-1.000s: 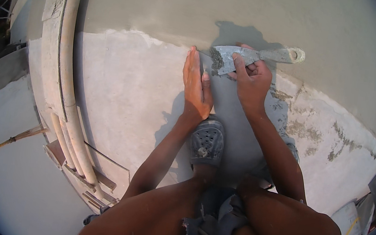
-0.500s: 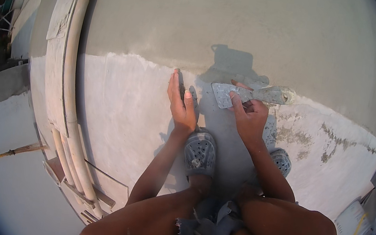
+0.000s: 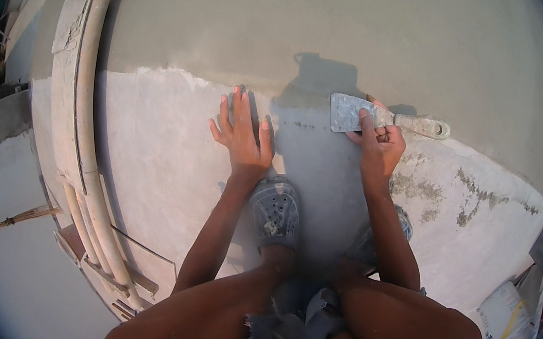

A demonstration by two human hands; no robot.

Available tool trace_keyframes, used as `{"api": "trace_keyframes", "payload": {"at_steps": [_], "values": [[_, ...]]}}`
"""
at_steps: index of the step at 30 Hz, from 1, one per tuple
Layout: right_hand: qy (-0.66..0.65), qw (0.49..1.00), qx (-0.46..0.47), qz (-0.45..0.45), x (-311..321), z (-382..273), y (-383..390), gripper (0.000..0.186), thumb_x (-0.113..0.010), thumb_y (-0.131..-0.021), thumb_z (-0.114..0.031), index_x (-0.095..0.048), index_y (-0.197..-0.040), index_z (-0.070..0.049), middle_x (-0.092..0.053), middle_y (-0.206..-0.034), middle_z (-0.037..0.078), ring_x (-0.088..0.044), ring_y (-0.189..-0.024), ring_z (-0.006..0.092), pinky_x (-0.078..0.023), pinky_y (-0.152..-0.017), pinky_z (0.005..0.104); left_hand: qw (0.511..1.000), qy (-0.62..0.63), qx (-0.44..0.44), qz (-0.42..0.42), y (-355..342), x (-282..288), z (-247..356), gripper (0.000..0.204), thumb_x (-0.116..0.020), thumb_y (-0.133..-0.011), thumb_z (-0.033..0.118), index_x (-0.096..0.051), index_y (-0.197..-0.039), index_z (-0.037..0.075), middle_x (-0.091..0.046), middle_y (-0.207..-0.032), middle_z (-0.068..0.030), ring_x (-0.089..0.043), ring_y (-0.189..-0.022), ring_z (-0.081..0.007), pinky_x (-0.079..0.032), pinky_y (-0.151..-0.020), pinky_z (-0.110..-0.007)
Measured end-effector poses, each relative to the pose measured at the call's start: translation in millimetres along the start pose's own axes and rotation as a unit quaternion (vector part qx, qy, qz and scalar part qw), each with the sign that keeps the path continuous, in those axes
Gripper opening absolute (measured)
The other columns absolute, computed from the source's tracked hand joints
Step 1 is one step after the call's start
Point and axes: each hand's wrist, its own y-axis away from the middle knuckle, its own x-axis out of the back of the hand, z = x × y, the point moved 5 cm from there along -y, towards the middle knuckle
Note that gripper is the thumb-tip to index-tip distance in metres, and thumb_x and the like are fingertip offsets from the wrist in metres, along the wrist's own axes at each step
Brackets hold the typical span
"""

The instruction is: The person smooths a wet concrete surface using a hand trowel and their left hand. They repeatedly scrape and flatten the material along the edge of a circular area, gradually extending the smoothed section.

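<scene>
In my right hand (image 3: 383, 151) is a putty knife (image 3: 349, 113) with a wide, cement-smeared blade pointing left and a crusted handle pointing right. My thumb presses on the blade near its neck, with the fingers wrapped beneath. My left hand (image 3: 246, 140) is empty, fingers spread, low over the pale surface (image 3: 153, 126); whether it touches is hard to tell. Just beyond both hands, the pale surface meets a smooth grey cement coat (image 3: 438, 47) along an uneven edge. Small dark crumbs (image 3: 304, 126) lie between the hands.
My feet are in grey, spattered clogs (image 3: 277, 215) close behind my hands. Long pale pipes (image 3: 91, 84) run along the left edge. Lower down on the left lies a broom (image 3: 14, 221). A white sack (image 3: 503, 313) sits at the lower right, near rough grey patches (image 3: 474, 196).
My left hand has opened from upright, closer-held fingers to a spread. My right hand has moved the putty knife slightly right and away from me, its blade now showing flatter.
</scene>
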Motion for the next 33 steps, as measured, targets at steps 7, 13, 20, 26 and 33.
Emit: {"api": "trace_keyframes", "payload": {"at_steps": [7, 13, 20, 26, 33], "values": [[0.028, 1.000, -0.006, -0.004, -14.5, -3.6, 2.8, 0.020, -0.074, -0.100, -0.007, -0.066, -0.104, 0.011, -0.075, -0.107, 0.019, -0.069, -0.080, 0.0091, -0.069, -0.070, 0.0307, 0.999, -0.013, -0.020, -0.027, -1.7, -5.3, 2.6, 0.066, -0.042, -0.110, 0.035, -0.033, -0.163, -0.003, -0.029, -0.174, -0.0190, -0.018, -0.161, -0.0412, 0.000, -0.122, -0.070], [0.024, 0.999, 0.022, -0.033, -32.1, -3.0, 2.0, 0.030, -0.071, -0.102, -0.006, -0.065, -0.125, 0.012, -0.076, -0.106, 0.017, -0.076, -0.090, 0.0151, -0.069, -0.072, 0.0289, 0.998, -0.035, -0.043, -0.037, -3.3, -7.0, 5.1, 0.065, -0.044, -0.109, 0.034, -0.034, -0.162, -0.003, -0.030, -0.173, -0.0199, -0.020, -0.161, -0.0407, -0.004, -0.122, -0.072], [-0.004, 0.997, 0.023, -0.075, -56.1, 2.5, 3.4, 0.036, -0.069, -0.103, -0.008, -0.063, -0.131, 0.013, -0.076, -0.108, 0.016, -0.075, -0.092, 0.0141, -0.069, -0.073, 0.0287, 0.998, 0.015, -0.053, -0.034, -5.0, -5.3, 4.0, 0.065, -0.043, -0.110, 0.034, -0.034, -0.161, -0.004, -0.031, -0.172, -0.0207, -0.022, -0.160, -0.0417, -0.008, -0.123, -0.069], [0.011, 0.996, 0.029, -0.084, -71.9, 7.8, 3.9, 0.032, -0.070, -0.102, -0.007, -0.065, -0.128, 0.011, -0.076, -0.109, 0.016, -0.075, -0.092, 0.0131, -0.068, -0.073, 0.0279, 0.998, 0.049, -0.041, -0.022, -4.9, -1.3, 3.1, 0.066, -0.037, -0.113, 0.040, -0.034, -0.162, -0.003, -0.032, -0.171, -0.0206, -0.021, -0.160, -0.0411, -0.007, -0.124, -0.068], [0.011, 0.995, 0.031, -0.090, -79.1, 10.4, 4.7, 0.030, -0.070, -0.103, -0.007, -0.065, -0.127, 0.011, -0.076, -0.112, 0.015, -0.075, -0.093, 0.0130, -0.068, -0.072, 0.0274, 0.996, 0.090, -0.020, -0.003, -3.6, 2.9, -1.1, 0.068, -0.033, -0.113, 0.044, -0.032, -0.163, -0.003, -0.033, -0.171, -0.0203, -0.023, -0.159, -0.0416, -0.008, -0.123, -0.067]]}}
